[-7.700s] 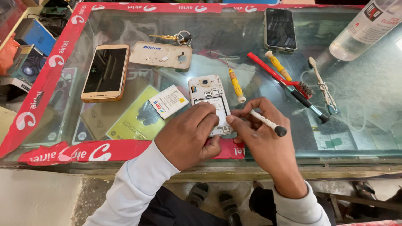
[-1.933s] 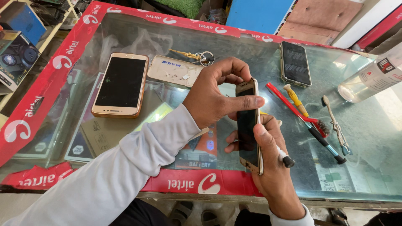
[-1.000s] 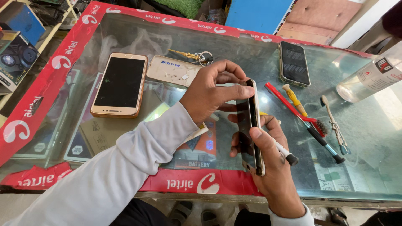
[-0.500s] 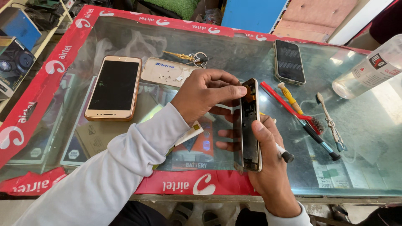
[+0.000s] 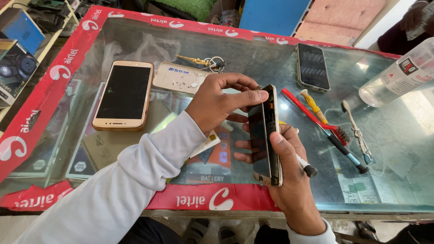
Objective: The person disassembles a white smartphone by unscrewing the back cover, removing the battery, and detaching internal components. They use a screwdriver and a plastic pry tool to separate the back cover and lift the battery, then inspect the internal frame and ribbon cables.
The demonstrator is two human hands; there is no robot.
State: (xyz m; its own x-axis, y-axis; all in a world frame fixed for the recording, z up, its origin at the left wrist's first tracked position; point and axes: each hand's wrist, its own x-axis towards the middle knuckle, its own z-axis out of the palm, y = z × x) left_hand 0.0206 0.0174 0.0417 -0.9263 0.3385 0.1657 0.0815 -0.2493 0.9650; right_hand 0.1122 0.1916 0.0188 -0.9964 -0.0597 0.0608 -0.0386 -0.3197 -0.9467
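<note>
You hold the dark phone [image 5: 264, 135] on edge above the glass counter [image 5: 389, 149]: your right hand [image 5: 289, 180] closes around its lower half, also gripping a screwdriver [image 5: 306, 166], while your left hand [image 5: 217, 101] pinches its top. Right of your grip lies a clear plastic bottle [image 5: 398, 77], its contents indiscernible.

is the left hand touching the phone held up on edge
Touching. The head view shows the left hand with its fingertips pressed on the top edge of the dark phone, which the right hand grips from below.
</note>
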